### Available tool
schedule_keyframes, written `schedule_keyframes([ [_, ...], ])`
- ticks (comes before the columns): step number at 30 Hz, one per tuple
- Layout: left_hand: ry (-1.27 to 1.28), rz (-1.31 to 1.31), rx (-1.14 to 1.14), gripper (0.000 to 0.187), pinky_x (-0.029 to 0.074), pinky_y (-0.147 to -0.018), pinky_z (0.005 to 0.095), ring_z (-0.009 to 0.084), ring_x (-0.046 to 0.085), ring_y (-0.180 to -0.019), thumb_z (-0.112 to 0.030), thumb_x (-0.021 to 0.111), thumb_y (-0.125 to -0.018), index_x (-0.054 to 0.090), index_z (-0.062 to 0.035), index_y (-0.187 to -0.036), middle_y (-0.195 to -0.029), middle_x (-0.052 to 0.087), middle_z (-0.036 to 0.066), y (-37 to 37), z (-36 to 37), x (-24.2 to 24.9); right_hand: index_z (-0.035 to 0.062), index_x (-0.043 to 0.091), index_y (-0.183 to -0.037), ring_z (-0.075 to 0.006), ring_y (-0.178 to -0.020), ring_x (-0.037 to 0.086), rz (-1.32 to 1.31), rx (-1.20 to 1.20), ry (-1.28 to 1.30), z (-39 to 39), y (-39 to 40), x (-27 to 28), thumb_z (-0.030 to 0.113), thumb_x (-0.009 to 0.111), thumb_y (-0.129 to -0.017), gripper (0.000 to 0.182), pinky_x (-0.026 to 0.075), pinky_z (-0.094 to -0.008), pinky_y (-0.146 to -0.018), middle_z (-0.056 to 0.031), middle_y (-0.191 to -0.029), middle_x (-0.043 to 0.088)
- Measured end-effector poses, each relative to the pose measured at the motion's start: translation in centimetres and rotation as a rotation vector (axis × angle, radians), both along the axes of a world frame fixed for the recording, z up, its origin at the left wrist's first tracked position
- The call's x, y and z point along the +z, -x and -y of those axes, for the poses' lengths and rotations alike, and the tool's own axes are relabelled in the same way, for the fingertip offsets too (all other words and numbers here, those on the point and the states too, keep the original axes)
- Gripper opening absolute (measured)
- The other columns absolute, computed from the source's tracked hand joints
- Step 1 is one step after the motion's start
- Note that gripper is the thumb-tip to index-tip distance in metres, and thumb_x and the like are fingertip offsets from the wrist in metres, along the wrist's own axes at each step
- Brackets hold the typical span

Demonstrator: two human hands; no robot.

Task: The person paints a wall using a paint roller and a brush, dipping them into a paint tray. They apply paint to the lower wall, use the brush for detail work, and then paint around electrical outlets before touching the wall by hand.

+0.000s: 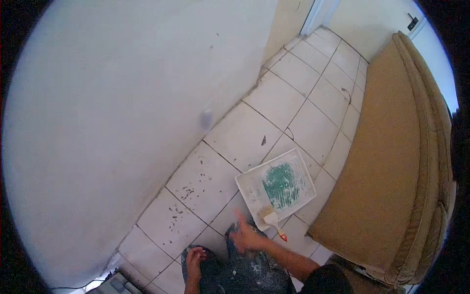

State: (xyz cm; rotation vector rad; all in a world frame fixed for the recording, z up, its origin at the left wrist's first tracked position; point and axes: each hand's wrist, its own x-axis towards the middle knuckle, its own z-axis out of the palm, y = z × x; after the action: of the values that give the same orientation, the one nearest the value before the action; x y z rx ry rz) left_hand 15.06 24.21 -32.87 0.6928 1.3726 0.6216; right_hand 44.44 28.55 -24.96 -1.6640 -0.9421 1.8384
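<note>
My left hand (194, 258) rests on my left knee, its fingers loosely bent and holding nothing I can see. Over my other knee, my right hand (245, 238) is slightly blurred, with a finger stretched out and nothing visible in it. Just right of that hand lies a paintbrush (269, 217) with pale bristles and a white, red-tipped handle. Its head sits inside the near corner of a white paint tray (307, 170), and the handle sticks out over the rim. Green and white paint (281, 186) is smeared across the tray's bottom.
White floor tiles (267, 115) carry dark paint flakes (188, 191) near the pale wall (122, 108). A brown sofa (382, 147) stands along the right. At the bottom left is a grey object (120, 285) with a cable. A door handle (412, 22) shows at the far right.
</note>
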Motion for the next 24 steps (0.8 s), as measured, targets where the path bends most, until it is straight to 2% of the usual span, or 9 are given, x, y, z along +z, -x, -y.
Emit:
schedule_keyframes([
  [1,-0.006,0.040,0.032,0.026,0.048,-0.076,0.0299,0.0152,0.059,-0.085,-0.024,0.058,-0.092,0.059,-0.0055,-0.109,-0.097,0.063,0.006,-0.1,-0.1,-0.3,0.0247,-0.010,-0.151,-0.0182,-0.050,0.054,-0.341,0.036,0.097,1.1,0.7,1.4,0.005,0.051,-0.094,0.086,0.048,-0.0351,-0.048,-0.0084,-0.064,0.054],
  [5,0.041,0.125,0.128,0.031,0.049,-0.074,0.0315,0.0173,0.060,-0.086,-0.030,0.060,-0.090,0.058,-0.0058,-0.109,-0.096,0.062,0.006,0.5,-0.4,0.1,0.0234,-0.011,-0.151,-0.0177,-0.048,0.053,-0.259,-0.004,0.088,1.6,2.1,-1.2,0.000,0.050,-0.092,0.088,0.047,-0.0337,-0.045,-0.0100,-0.068,0.055],
  [7,0.080,0.178,0.172,0.031,0.050,-0.074,0.0325,0.0183,0.060,-0.086,-0.031,0.061,-0.090,0.057,-0.0062,-0.110,-0.095,0.061,0.006,0.9,-0.9,0.0,0.0254,-0.011,-0.151,-0.0172,-0.047,0.052,-0.013,-0.097,-0.079,-1.0,0.7,-6.7,-0.003,0.048,-0.092,0.089,0.046,-0.0333,-0.043,-0.0181,-0.091,0.057],
  [9,0.123,0.260,0.232,0.032,0.051,-0.074,0.0333,0.0192,0.060,-0.086,-0.031,0.061,-0.090,0.057,-0.0067,-0.110,-0.095,0.061,0.006,1.3,-1.2,-0.3,0.0287,-0.011,-0.151,-0.0172,-0.047,0.052,-0.109,-0.291,-0.004,-5.8,-3.0,-8.5,-0.005,0.047,-0.090,0.090,0.048,-0.0347,-0.041,-0.0272,-0.128,0.044],
  [12,0.159,0.284,0.238,0.032,0.051,-0.075,0.0338,0.0196,0.060,-0.086,-0.031,0.060,-0.090,0.056,-0.0066,-0.111,-0.095,0.061,0.007,1.3,-1.5,-0.3,0.0338,-0.013,-0.150,-0.0161,-0.046,0.050,-0.029,-0.402,-0.338,-13.2,-8.8,-12.4,-0.006,0.046,-0.090,0.092,0.047,-0.0338,-0.041,-0.0065,-0.074,0.051],
  [13,0.146,0.257,0.225,0.032,0.051,-0.075,0.0338,0.0196,0.060,-0.086,-0.031,0.060,-0.090,0.056,-0.0066,-0.111,-0.096,0.061,0.007,1.2,-1.5,-0.4,0.0334,-0.013,-0.149,-0.0160,-0.046,0.049,-0.213,-0.480,-0.249,-15.0,-9.9,-10.3,-0.005,0.047,-0.091,0.092,0.047,-0.0340,-0.042,-0.0029,-0.066,0.047],
  [18,0.114,0.213,0.179,0.031,0.051,-0.074,0.0337,0.0193,0.060,-0.086,-0.029,0.060,-0.091,0.055,-0.0062,-0.111,-0.097,0.061,0.008,1.2,-1.3,-1.4,0.0325,-0.015,-0.149,-0.0172,-0.048,0.051,-0.132,-0.379,-0.223,-13.3,-8.5,-8.0,-0.002,0.047,-0.092,0.091,0.046,-0.0357,-0.042,-0.0075,-0.067,0.051],
  [20,0.123,0.219,0.173,0.031,0.051,-0.074,0.0337,0.0194,0.061,-0.086,-0.028,0.059,-0.091,0.054,-0.0055,-0.111,-0.097,0.061,0.008,1.2,-1.1,-1.6,0.0257,-0.014,-0.150,-0.0196,-0.051,0.054,0.062,-0.185,-0.132,-7.6,-5.0,-8.2,0.000,0.048,-0.093,0.088,0.049,-0.0372,-0.046,-0.0150,-0.079,0.057],
  [24,0.152,0.220,0.203,0.031,0.051,-0.074,0.0334,0.0196,0.061,-0.086,-0.026,0.058,-0.092,0.054,-0.0037,-0.113,-0.098,0.062,0.009,1.4,-1.1,-2.4,0.0166,-0.011,-0.151,-0.0230,-0.062,0.061,0.067,0.157,-0.187,3.3,2.3,-4.0,0.005,0.051,-0.093,0.086,0.053,-0.0365,-0.056,-0.0320,-0.136,0.041],
])
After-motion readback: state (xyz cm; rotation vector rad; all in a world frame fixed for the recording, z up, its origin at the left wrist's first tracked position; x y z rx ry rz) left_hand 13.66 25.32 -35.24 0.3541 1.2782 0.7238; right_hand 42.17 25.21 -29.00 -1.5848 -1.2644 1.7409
